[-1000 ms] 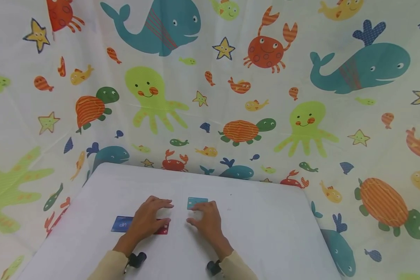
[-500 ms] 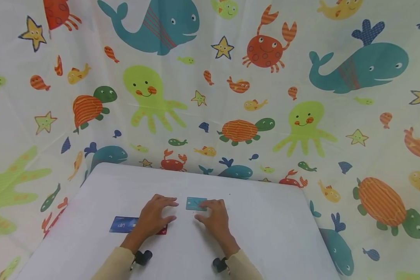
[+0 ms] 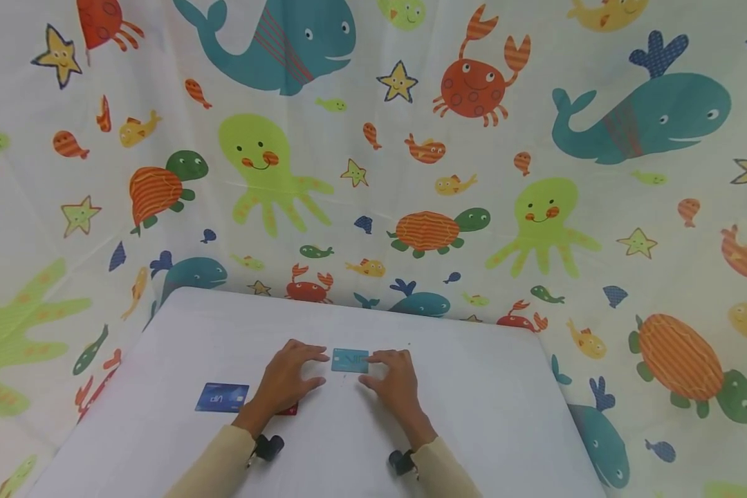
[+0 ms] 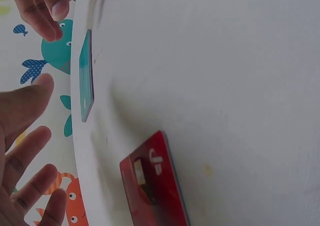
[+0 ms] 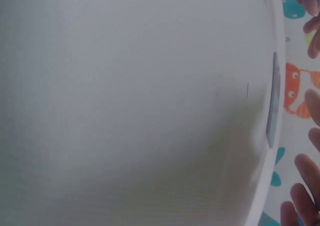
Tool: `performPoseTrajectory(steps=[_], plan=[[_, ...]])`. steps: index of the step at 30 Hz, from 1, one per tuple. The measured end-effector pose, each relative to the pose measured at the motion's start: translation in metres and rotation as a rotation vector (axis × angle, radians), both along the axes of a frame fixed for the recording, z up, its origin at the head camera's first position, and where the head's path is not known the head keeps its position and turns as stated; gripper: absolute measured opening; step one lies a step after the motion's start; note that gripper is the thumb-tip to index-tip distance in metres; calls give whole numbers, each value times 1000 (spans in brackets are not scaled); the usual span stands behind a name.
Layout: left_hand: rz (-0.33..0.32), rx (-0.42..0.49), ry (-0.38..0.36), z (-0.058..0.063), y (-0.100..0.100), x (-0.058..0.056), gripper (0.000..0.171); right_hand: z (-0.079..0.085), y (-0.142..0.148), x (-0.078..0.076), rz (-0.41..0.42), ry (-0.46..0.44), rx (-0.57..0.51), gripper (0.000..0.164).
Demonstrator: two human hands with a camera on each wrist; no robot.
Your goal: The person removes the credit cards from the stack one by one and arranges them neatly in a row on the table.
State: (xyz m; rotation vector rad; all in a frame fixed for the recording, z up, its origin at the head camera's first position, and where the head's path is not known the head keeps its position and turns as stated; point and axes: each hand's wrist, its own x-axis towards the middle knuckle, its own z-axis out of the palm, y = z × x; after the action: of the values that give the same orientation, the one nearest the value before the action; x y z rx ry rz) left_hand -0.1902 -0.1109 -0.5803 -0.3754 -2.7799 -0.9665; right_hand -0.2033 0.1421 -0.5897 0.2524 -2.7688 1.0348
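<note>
A teal card [image 3: 350, 360] lies flat on the white table between my two hands. My left hand [image 3: 292, 379] hovers at its left side, fingers spread and thumb apart, holding nothing. On the other side, my right hand [image 3: 398, 380] has its fingertips at the card's right edge; whether they touch it I cannot tell. In the left wrist view a red card [image 4: 155, 186] with a chip lies below the left hand. From the head it is mostly hidden by that hand and wrist. A blue card [image 3: 222, 398] marked VIP sits to the left of the left wrist.
The white table [image 3: 485, 401] has its far edge against a curtain [image 3: 361, 187] printed with sea animals. A small dark speck [image 3: 409, 344] marks the tabletop behind the right hand. Both wrists wear small black cameras.
My left hand has moved right and slightly forward, toward the teal card. My right hand has shifted right, off the teal card, uncovering it. The cards lie where they were.
</note>
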Motion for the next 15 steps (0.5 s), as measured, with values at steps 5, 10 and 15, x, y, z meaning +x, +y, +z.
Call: performPoseTrajectory(steps=[5, 10, 15], plan=[[-6, -12, -1, -3, 3, -3, 45, -2, 1, -2, -14, -16, 10, 35], [-2, -21, -23, -3, 7, -7, 45, -4, 2, -6, -11, -12, 13, 34], [8, -31, -40, -4, 9, -8, 44, -6, 1, -7, -3, -30, 24, 33]])
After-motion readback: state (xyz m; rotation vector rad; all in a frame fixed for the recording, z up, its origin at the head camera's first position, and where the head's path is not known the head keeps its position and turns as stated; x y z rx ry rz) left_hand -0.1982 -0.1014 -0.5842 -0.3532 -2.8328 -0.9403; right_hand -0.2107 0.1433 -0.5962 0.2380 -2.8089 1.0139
